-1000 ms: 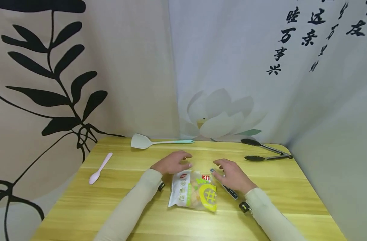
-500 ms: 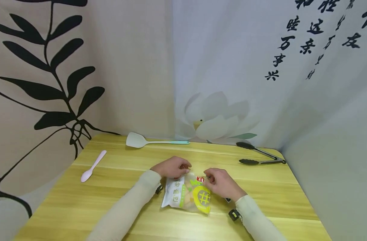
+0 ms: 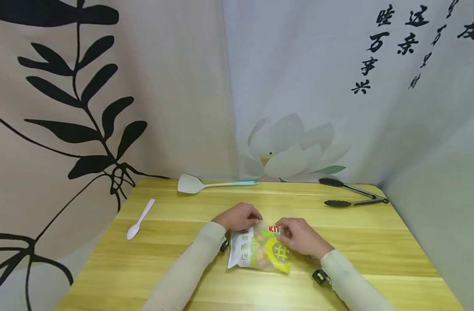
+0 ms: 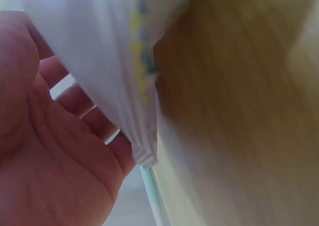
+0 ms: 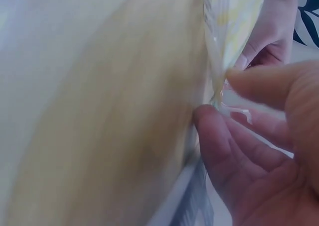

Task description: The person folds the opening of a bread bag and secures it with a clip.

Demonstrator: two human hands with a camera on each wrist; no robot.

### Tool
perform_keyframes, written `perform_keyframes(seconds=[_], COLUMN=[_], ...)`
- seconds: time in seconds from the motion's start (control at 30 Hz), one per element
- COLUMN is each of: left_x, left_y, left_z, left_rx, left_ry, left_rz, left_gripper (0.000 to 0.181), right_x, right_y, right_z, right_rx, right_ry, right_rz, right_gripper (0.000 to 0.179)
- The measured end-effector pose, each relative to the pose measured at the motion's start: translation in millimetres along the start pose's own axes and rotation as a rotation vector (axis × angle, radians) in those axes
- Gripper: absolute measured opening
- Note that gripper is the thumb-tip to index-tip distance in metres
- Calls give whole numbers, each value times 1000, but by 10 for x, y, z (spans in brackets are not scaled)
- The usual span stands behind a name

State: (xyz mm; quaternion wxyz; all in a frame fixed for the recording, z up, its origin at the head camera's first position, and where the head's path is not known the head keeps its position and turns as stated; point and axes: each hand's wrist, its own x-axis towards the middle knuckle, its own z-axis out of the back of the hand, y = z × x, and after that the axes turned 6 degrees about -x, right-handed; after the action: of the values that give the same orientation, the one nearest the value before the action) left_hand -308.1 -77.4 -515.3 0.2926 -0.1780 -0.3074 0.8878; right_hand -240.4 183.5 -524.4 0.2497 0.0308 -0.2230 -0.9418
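Note:
A clear plastic food bag (image 3: 259, 252) with white, green and yellow print lies on the wooden table, pale pieces showing inside. At its upper left edge is my left hand (image 3: 241, 216), fingers curled over the bag. The left wrist view has the left hand's fingers (image 4: 75, 100) behind the white side of the bag. My right hand (image 3: 303, 236) pinches the upper right edge; in the right wrist view its thumb (image 5: 261, 86) and forefinger meet on the plastic. Beneath the right hand lies a dark printed strip (image 5: 192, 201), mostly hidden in the head view.
Towards the back of the table (image 3: 174, 280) lie a white spatula (image 3: 190, 184) with a mint handle and, at right, black-tipped tongs (image 3: 359, 196) spread apart. A pink spoon (image 3: 139, 220) lies at left. A printed curtain (image 3: 182, 86) hangs behind the table.
Both hands were apart from each other above the bag's top edge; they have come down to it and their fingers have closed on the plastic. The head view has shifted slightly.

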Motion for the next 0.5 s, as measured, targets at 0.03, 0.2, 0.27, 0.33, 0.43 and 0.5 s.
perform_keyframes(seconds=[0.03,0.2,0.27,0.33,0.43,0.5], left_x=[5,13,8,1,-4,-2], left_y=[-4,-18,-21,-23,-22,-17], left_z=[3,-2,-5,-11,-16,-12], left_rx=[4,-13,-30,-49,-61,-64], left_ry=[-2,-18,-16,-11,-15,-25], left_rz=[-4,-22,-22,-17,-16,-27], left_gripper=[19,14,14,14,14,14], right_x=[0,-16,-21,-25,-27,-26], right_y=[1,5,8,9,-1,-9], right_z=[3,19,22,23,27,32], right_rx=[1,26,37,50,65,67], right_ry=[0,-5,1,11,21,13], right_rz=[-2,4,4,2,-3,-6], right_gripper=[32,32,31,31,29,27])
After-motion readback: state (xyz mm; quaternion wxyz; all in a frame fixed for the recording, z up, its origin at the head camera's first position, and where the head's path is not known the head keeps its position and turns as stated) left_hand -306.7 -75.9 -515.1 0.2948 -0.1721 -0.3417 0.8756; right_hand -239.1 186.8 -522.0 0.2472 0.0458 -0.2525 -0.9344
